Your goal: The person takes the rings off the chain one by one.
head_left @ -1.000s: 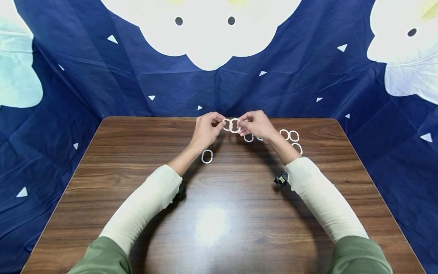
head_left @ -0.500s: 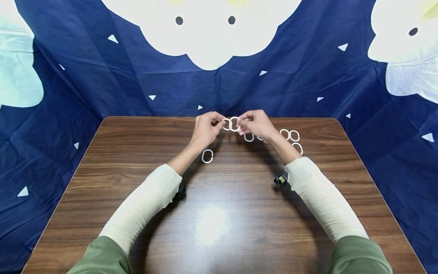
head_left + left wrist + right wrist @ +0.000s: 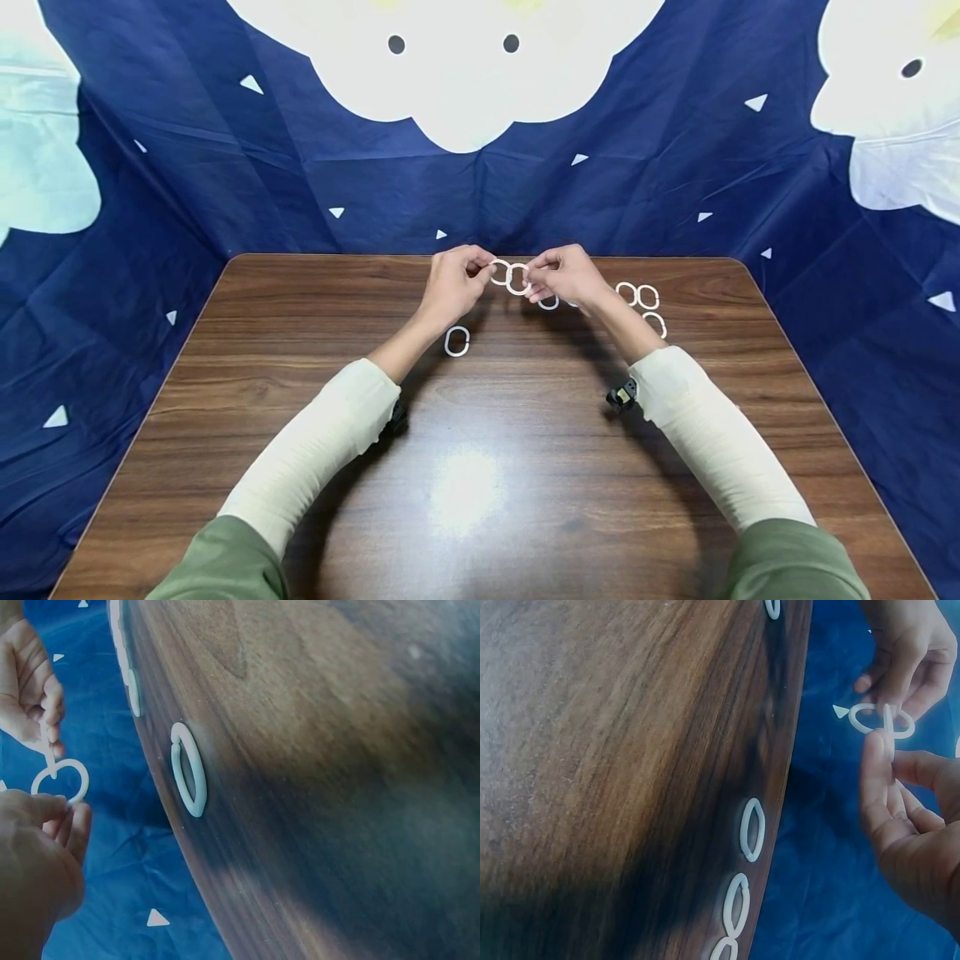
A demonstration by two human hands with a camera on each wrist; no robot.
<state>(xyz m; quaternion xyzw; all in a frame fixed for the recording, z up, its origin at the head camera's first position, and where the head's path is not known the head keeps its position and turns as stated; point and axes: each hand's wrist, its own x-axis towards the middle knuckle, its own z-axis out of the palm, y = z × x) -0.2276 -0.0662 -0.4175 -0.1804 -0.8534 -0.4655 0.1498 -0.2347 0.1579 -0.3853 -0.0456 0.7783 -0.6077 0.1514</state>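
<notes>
Two white oval plastic chain links are held up between the hands above the far edge of the table. My left hand [image 3: 455,279] pinches the left link [image 3: 498,284] between thumb and fingertips. The right hand [image 3: 566,273] pinches the right link [image 3: 517,294] by its outer side. In the left wrist view the left link [image 3: 85,780] appears as a ring, with the other link seen edge-on crossing its rim. From the right wrist the right link [image 3: 889,724] passes across the left link [image 3: 911,727], the two looking hooked together. Fingertips hide parts of both.
On the brown wooden table [image 3: 337,325] a loose white link [image 3: 447,340] lies near the left forearm. Several more links [image 3: 657,296] lie at the right, some partly behind the right hand. Blue cloth [image 3: 480,200] with white shapes hangs behind the far edge.
The right hand and its link have shifted slightly right and down, and that link is more tilted. The left hand keeps its pinch almost in place.
</notes>
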